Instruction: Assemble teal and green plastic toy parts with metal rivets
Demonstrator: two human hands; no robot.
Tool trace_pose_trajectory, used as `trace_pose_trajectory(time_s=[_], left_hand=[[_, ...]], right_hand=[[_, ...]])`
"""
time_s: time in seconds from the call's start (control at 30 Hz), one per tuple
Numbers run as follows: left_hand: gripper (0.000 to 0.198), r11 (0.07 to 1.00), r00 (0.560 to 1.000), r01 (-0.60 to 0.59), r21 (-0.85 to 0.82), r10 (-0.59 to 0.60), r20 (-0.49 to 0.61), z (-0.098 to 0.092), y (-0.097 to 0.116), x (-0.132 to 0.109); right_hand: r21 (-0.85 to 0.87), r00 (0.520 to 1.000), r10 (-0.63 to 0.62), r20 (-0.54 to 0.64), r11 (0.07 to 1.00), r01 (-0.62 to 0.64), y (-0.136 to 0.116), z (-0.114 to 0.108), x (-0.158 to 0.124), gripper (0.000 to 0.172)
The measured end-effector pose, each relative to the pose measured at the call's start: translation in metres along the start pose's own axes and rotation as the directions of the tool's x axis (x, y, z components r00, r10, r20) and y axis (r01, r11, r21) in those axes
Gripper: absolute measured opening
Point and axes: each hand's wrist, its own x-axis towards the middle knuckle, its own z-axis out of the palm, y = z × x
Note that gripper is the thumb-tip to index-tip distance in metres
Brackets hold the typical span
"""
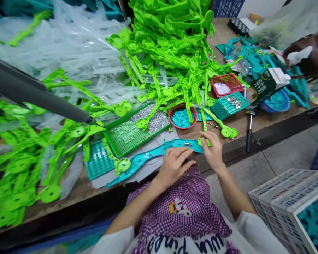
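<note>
A long turquoise plastic part [145, 157], curved and narrow, lies across the front of the bench on pale sheeting. My left hand [175, 164] rests at its near edge, fingers stretched out and thumb apart, holding nothing visible. Over the right end of that part, my right hand [212, 150] has its fingers closed around the lower end of a lime-green plastic arm [204, 128]; the exact grip is partly hidden. A thin reddish wire [160, 152] loops over the turquoise part's middle. Small metal contacts [187, 143] show near its right end.
Beyond the hands stand a green tray of small metal pieces [122, 141], a red basket of turquoise chips [182, 118] and stacked turquoise trays [229, 106]. A hammer [249, 130] lies at right. Lime-green parts [169, 38] are heaped behind; a dark powered tool [39, 93] juts from the left.
</note>
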Motion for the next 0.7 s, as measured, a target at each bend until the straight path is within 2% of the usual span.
trace_pose_trajectory(time_s=[0.07, 0.17, 0.23, 0.3, 0.33, 0.37, 0.4, 0.43, 0.5, 0.53, 0.57, 0.6, 0.63, 0.7], left_hand=[[0.027, 0.99, 0.994, 0.089, 0.107, -0.081, -0.078, -0.022, -0.016, -0.033], [0.019, 0.952, 0.972, 0.231, 0.202, -0.217, -0.092, -0.042, -0.043, -0.07], [0.018, 0.95, 0.961, 0.27, 0.154, -0.255, -0.11, -0.047, -0.054, -0.08], [0.02, 0.949, 0.929, 0.316, 0.015, -0.306, -0.206, -0.051, -0.055, -0.082], [0.019, 0.932, 0.89, 0.353, -0.079, -0.36, -0.281, -0.055, -0.052, -0.082], [0.02, 0.897, 0.824, 0.398, -0.189, -0.441, -0.356, -0.059, -0.049, -0.082], [0.022, 0.84, 0.73, 0.441, -0.315, -0.54, -0.418, -0.065, -0.046, -0.083], [0.025, 0.763, 0.613, 0.466, -0.447, -0.643, -0.459, -0.073, -0.043, -0.086], [0.034, 0.588, 0.378, 0.439, -0.68, -0.807, -0.454, -0.089, -0.041, -0.096], [0.037, 0.508, 0.292, 0.406, -0.759, -0.86, -0.419, -0.097, -0.04, -0.103], [0.041, 0.444, 0.241, 0.383, -0.81, -0.895, -0.376, -0.104, -0.041, -0.11], [0.042, 0.396, 0.218, 0.383, -0.834, -0.917, -0.335, -0.11, -0.041, -0.116], [0.043, 0.367, 0.218, 0.408, -0.836, -0.928, -0.301, -0.115, -0.041, -0.122], [0.04, 0.369, 0.262, 0.507, -0.779, -0.927, -0.268, -0.122, -0.039, -0.13]], right_hand=[[0.077, 0.999, 0.006, 0.036, 0.997, -0.009, -0.017, 0.02, -0.007, 0.029], [0.203, 0.996, 0.025, 0.09, 0.978, -0.043, -0.045, 0.048, -0.001, 0.028], [0.275, 0.993, 0.017, 0.116, 0.96, -0.049, -0.069, 0.062, 0.016, 0.028], [0.345, 0.991, -0.038, 0.129, 0.939, -0.008, -0.098, 0.072, 0.038, 0.032], [0.382, 0.988, -0.078, 0.129, 0.924, 0.023, -0.112, 0.076, 0.047, 0.035], [0.424, 0.985, -0.12, 0.126, 0.904, 0.056, -0.124, 0.079, 0.054, 0.038], [0.464, 0.979, -0.156, 0.132, 0.882, 0.078, -0.135, 0.081, 0.058, 0.04], [0.499, 0.971, -0.187, 0.15, 0.862, 0.089, -0.142, 0.082, 0.059, 0.039], [0.539, 0.943, -0.24, 0.229, 0.838, 0.082, -0.148, 0.086, 0.049, 0.034], [0.54, 0.92, -0.266, 0.287, 0.839, 0.074, -0.148, 0.09, 0.042, 0.031], [0.529, 0.889, -0.296, 0.35, 0.845, 0.073, -0.147, 0.094, 0.033, 0.03], [0.508, 0.851, -0.329, 0.409, 0.857, 0.087, -0.148, 0.099, 0.025, 0.03], [0.481, 0.813, -0.359, 0.459, 0.87, 0.113, -0.149, 0.105, 0.017, 0.031], [0.446, 0.721, -0.442, 0.535, 0.872, 0.203, -0.16, 0.119, 0.004, 0.033]])
